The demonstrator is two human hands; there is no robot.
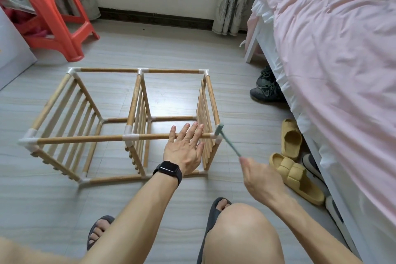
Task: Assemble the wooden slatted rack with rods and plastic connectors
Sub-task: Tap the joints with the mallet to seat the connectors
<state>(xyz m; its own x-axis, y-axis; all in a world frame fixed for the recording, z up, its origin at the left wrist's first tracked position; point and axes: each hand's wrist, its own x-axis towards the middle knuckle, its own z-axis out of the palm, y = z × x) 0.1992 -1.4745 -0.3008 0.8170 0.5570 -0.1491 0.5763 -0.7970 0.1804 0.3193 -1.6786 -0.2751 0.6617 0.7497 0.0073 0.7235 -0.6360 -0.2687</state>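
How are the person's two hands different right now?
The left hand lies flat and open on the rack's near top rod, fingers spread; the right hand is closed around the handle of a small green mallet. The left hand touches the rack; the right hand stays off it, and only the mallet's head reaches the corner connector. The left wrist wears a black watch; the right wrist is bare. Both work on the same rack.

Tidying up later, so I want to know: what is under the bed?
Under the bed edge, dark sneakers, yellow slippers and another dark shoe poke out. Farther underneath is hidden by the white frill.
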